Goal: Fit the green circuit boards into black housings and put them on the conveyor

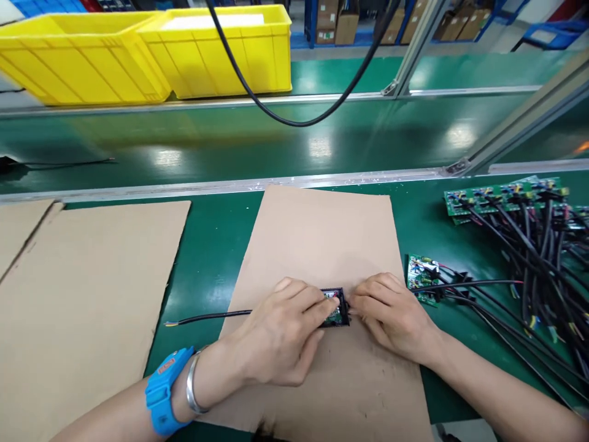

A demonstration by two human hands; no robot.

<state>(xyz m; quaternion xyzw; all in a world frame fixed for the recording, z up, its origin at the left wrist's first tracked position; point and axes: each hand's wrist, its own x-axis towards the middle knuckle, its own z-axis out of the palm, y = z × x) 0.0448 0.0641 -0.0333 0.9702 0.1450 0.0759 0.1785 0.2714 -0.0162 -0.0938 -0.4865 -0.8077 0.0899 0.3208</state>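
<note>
A small black plastic case (345, 320) with a green circuit board (332, 316) inside lies on a cardboard sheet (326, 239). My left hand (288, 331) grips the case from the left, its index fingertip pressing on the board near the right end. From under this hand a black cable (207, 317) runs left to bare coloured wire ends. Closed in a pinch at the case's right end is my right hand (391, 316), where a second black cable (478, 283) comes out behind it to the right. The fingers hide the exact joint of cable and case.
Right of the cardboard lie loose circuit boards (421, 276) with cables, and a larger pile of boards (506, 196) and black cables (547, 264). More cardboard (105, 282) lies left. Yellow bins (230, 61) stand behind a metal rail; a black cable (299, 124) hangs overhead.
</note>
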